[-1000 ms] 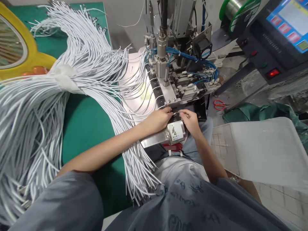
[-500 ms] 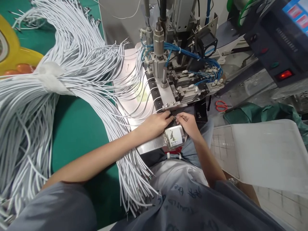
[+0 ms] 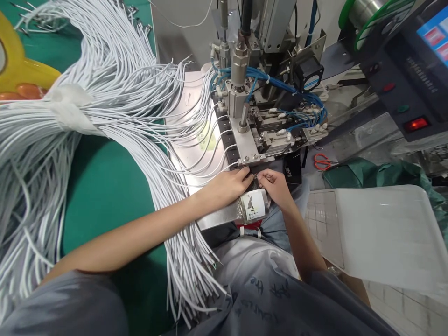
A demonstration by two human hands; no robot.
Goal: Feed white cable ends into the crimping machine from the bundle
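My left hand (image 3: 234,185) is closed in a pinch at the front of the machine (image 3: 249,147), just below its metal plate. Facing it, my right hand (image 3: 275,186) pinches with thumb and forefinger. Between the fingertips shows a thin pale wire end (image 3: 255,176), partly covered by the fingers. White cables (image 3: 210,164) run from the left toward the machine's black holder, and some pass close to my left hand. Just below both hands lies a clear packet with a white label (image 3: 255,204).
A large bundle of white cables, tied with a white wrap (image 3: 72,109), covers much of the green mat (image 3: 105,186). Red-handled scissors (image 3: 322,162) and a white plastic bin (image 3: 388,228) are at the right. A control box (image 3: 402,88) with a lit red switch overhangs there.
The camera view has shifted slightly, so the machine sits a little lower and farther right. My hands stay together at the same spot, with fingers still pinched around the wire end.
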